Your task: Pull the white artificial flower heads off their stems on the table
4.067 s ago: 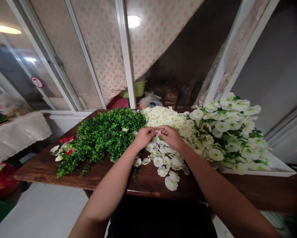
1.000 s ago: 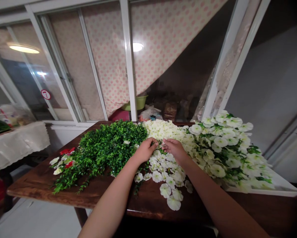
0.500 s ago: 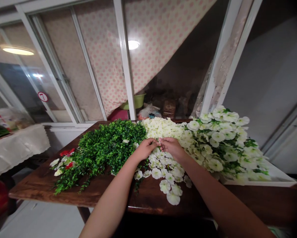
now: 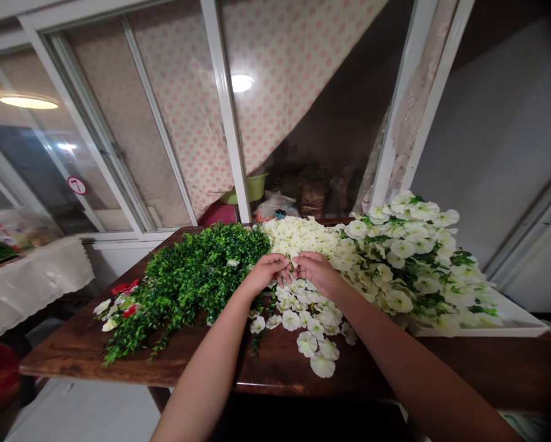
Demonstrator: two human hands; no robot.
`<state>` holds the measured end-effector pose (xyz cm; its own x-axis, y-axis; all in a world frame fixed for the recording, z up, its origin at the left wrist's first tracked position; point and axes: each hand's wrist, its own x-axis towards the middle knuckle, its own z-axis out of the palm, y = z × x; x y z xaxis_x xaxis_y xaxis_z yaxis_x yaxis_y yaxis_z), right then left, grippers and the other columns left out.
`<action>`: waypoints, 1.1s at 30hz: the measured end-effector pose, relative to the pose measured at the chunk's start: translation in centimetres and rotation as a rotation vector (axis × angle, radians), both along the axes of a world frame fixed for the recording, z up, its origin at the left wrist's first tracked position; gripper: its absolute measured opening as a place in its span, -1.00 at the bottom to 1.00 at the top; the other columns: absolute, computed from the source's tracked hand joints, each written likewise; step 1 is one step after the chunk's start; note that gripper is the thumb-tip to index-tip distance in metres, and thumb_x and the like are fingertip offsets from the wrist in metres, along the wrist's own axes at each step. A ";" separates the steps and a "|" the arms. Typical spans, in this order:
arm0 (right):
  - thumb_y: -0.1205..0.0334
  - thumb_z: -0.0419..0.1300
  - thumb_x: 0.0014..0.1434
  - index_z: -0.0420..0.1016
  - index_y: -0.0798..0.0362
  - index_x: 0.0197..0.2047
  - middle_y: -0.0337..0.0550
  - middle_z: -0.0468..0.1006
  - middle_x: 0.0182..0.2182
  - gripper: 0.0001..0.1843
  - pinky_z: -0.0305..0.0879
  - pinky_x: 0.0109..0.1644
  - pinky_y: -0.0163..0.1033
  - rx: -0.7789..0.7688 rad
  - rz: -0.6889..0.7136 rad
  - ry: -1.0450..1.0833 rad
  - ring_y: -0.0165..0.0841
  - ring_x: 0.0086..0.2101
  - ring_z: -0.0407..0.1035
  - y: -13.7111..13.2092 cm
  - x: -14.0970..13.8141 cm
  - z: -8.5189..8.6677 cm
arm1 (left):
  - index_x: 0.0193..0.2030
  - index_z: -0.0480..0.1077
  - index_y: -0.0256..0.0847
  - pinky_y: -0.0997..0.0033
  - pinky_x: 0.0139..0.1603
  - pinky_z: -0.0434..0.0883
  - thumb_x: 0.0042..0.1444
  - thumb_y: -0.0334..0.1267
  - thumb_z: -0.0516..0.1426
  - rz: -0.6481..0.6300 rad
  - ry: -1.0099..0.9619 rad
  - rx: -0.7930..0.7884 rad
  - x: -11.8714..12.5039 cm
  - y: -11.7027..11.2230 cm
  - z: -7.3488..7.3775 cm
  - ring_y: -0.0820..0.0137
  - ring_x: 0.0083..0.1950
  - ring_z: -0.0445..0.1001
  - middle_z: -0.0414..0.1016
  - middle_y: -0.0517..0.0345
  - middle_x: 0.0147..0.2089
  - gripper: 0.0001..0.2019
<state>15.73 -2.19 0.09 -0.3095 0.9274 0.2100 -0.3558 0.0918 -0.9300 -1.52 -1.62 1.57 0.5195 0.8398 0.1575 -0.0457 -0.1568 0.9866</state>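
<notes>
Over the wooden tabletop (image 4: 72, 362) I watch the left hand (image 4: 263, 275) and right hand (image 4: 319, 273) nearly meet, fingers (image 4: 279, 264) curled above white blossoms (image 4: 290, 320), any pinch impossible to tell.

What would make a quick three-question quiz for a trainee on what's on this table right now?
1. True or false: the left hand is nearer the green foliage than the right hand is.
2. What are the loose white flower heads below the hands lying on? A) the wooden tabletop B) a lace cloth C) the floor
3. Fill in the blank: seen from the head camera, the small red flowers lie at the ____ end of the foliage.

Key: 1 true; 2 A; 3 left.
</notes>
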 end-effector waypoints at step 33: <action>0.29 0.25 0.02 0.34 0.07 -0.52 -0.32 0.33 -0.62 -0.84 0.21 -0.44 -0.27 0.098 0.177 0.145 -0.40 -0.58 0.32 -1.6 -0.5 0.7 | -0.45 0.27 -0.31 0.59 -0.64 0.05 0.03 -0.25 0.27 -0.189 -0.225 -0.026 0.2 -1.8 0.9 0.64 -0.69 0.17 0.54 -0.03 -0.46 -0.75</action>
